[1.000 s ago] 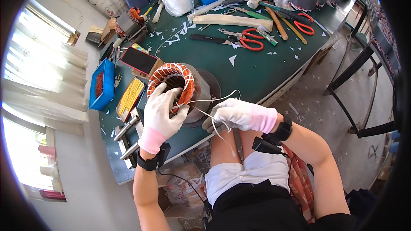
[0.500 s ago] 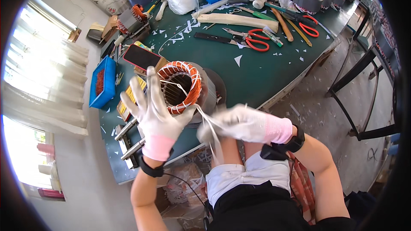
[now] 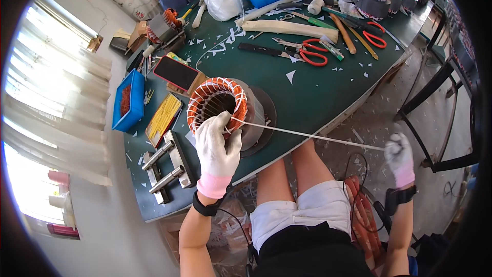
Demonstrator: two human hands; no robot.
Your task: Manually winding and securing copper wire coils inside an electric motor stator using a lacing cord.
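Note:
A motor stator (image 3: 256,115) lies on the green table with its open end facing me. Around that end runs a ring of orange copper winding (image 3: 240,101), bound at intervals with white lacing. My gloved left hand (image 3: 217,143) grips the ring's near side, fingers over the rim and into the bore, thumb on the outside. From the ring a white lacing cord (image 3: 318,137) stretches straight out to the right, past the table edge. Its far end is in my gloved right hand (image 3: 398,155), which is closed in a fist above the floor.
Left of the stator are a phone (image 3: 176,73), a box of yellow strips (image 3: 164,118), a metal roller stand (image 3: 169,166) and a blue bin (image 3: 128,100). Farther back lie red-handled scissors (image 3: 313,52), wooden sticks (image 3: 289,29) and paper scraps. A black metal rack (image 3: 435,118) stands at right.
My right hand has moved far right, drawing the loose cord into a taut line. My left hand, spread beside the ring before, has closed on its near side.

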